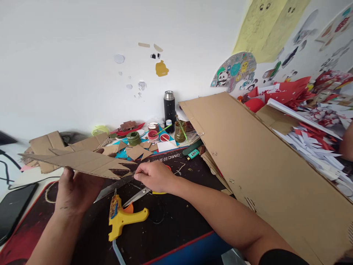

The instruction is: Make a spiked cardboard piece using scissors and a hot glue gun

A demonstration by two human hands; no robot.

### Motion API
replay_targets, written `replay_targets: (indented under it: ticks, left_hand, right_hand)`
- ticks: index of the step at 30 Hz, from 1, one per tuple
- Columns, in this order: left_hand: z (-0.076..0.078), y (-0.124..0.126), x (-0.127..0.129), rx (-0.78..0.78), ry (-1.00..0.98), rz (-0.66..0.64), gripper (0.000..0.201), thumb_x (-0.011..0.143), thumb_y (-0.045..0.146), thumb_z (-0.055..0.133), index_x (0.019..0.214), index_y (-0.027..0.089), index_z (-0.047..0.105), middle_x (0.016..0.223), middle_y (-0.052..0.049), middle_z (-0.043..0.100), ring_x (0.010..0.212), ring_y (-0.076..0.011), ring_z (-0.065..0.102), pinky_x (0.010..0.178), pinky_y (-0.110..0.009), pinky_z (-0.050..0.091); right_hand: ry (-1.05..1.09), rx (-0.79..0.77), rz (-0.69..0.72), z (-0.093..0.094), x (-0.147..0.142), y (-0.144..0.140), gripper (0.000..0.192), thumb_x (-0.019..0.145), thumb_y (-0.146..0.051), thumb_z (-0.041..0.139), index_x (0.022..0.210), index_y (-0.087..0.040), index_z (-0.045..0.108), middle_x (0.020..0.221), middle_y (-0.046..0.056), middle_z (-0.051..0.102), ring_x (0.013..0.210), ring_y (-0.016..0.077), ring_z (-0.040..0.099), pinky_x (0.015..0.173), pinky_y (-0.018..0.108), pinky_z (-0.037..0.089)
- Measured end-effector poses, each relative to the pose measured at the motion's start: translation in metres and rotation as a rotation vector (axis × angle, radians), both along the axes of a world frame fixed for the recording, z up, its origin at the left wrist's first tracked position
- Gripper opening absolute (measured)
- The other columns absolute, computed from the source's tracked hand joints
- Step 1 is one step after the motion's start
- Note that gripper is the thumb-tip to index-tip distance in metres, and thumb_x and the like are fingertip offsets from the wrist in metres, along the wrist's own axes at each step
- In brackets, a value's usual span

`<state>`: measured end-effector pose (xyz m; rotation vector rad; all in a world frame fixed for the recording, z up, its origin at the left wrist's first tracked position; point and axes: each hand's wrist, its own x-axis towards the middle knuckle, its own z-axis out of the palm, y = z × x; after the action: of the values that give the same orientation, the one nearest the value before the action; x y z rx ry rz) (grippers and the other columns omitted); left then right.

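The big cardboard sheet [264,165] leans across the desk from 1 o'clock down to 4 o'clock, its long lower edge running diagonally and closing off the right side of the dark desk mat [176,224]. Beyond its upper edge, at 2 o'clock, lies a heap of red and white paper cuttings [311,129]. The mat itself has open room in the middle and towards 6 o'clock, where its red and blue border shows.

At 9 o'clock the left hand [73,189] grips a long jagged cardboard strip [82,162] from underneath, fingers closed on its near edge; the strip is held above the mat, its toothed end pointing toward the centre. The right hand [154,176], at the centre, is closed on a pair of scissors [121,186], the blades open, with one blade lying under the strip's toothed end.

A yellow glue gun [121,217] lies on the mat at 7 o'clock, just below the blades. A dark phone [13,209] sits at the left edge at 8 o'clock. Paint pots [153,135] and a black flask [169,106] crowd the back wall at 12 o'clock, with cardboard scraps [138,151] just in front.
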<state>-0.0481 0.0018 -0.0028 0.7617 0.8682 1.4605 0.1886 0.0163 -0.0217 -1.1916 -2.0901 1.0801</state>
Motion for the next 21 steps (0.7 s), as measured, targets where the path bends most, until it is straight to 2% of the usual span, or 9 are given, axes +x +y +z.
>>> replay_targets:
  ticks: [1,3,5,8,11,15,21]
  left_hand:
    - [0.0007,0.0003,0.0013,0.047,0.021,0.056,0.074,0.055,0.071,0.099,0.121,0.044,0.083,0.135,0.002,0.081,0.159,-0.0417,0.045,0.099,-0.052,0.07]
    - [0.0017,0.0004,0.0033,0.069,0.036,0.089,0.074,0.054,0.072,0.099,0.12,0.044,0.083,0.136,0.002,0.081,0.16,-0.0405,0.044,0.096,-0.05,0.071]
    - [0.0015,0.0,0.0031,0.062,0.039,0.078,0.069,0.057,0.072,0.098,0.118,0.045,0.083,0.131,0.001,0.083,0.159,-0.0401,0.046,0.096,-0.05,0.071]
    - [-0.0013,-0.001,-0.0009,0.055,0.044,0.042,0.063,0.063,0.076,0.093,0.115,0.042,0.084,0.122,-0.003,0.085,0.154,-0.044,0.051,0.093,-0.054,0.072]
    - [-0.0039,-0.0014,-0.0046,0.064,0.035,0.026,0.06,0.067,0.077,0.09,0.117,0.043,0.084,0.125,-0.003,0.084,0.151,-0.0462,0.054,0.089,-0.059,0.072]
    - [-0.0046,-0.0013,-0.0056,0.064,0.004,0.038,0.06,0.066,0.074,0.093,0.119,0.046,0.083,0.126,-0.001,0.084,0.151,-0.0432,0.055,0.082,-0.054,0.073]
    - [-0.0026,-0.0013,-0.0033,0.059,-0.016,0.084,0.061,0.064,0.072,0.095,0.117,0.044,0.084,0.113,-0.001,0.087,0.146,-0.0401,0.061,0.081,-0.047,0.073]
  right_hand:
    - [-0.001,0.006,0.013,0.0003,-0.0002,-0.0005,0.013,0.101,-0.03,0.071,0.101,-0.021,0.081,0.082,0.001,0.077,0.075,0.0154,0.067,0.07,0.027,0.039]
    - [-0.008,0.013,0.033,0.001,-0.0006,-0.0016,0.014,0.102,-0.029,0.07,0.101,-0.021,0.081,0.083,0.001,0.077,0.076,0.0153,0.067,0.07,0.027,0.039]
    - [-0.013,0.02,0.036,0.0015,-0.0008,-0.0029,0.014,0.102,-0.03,0.07,0.1,-0.021,0.081,0.083,0.001,0.077,0.077,0.0155,0.067,0.069,0.026,0.039]
    - [-0.013,0.036,0.036,0.0024,-0.0009,-0.0046,0.014,0.102,-0.03,0.07,0.1,-0.021,0.08,0.081,0.001,0.076,0.076,0.0161,0.066,0.068,0.027,0.038]
    - [-0.023,0.048,0.033,0.004,-0.0007,-0.006,0.014,0.102,-0.03,0.069,0.099,-0.021,0.08,0.079,0.001,0.075,0.075,0.0167,0.065,0.067,0.028,0.038]
    - [-0.038,0.053,0.035,0.0061,-0.001,-0.0078,0.014,0.102,-0.03,0.069,0.098,-0.022,0.08,0.08,0.001,0.075,0.076,0.0175,0.065,0.067,0.028,0.036]
    - [-0.03,0.082,0.05,0.0041,-0.002,-0.0085,0.019,0.103,-0.031,0.066,0.089,-0.021,0.075,0.08,0.002,0.074,0.078,0.0179,0.063,0.068,0.029,0.034]
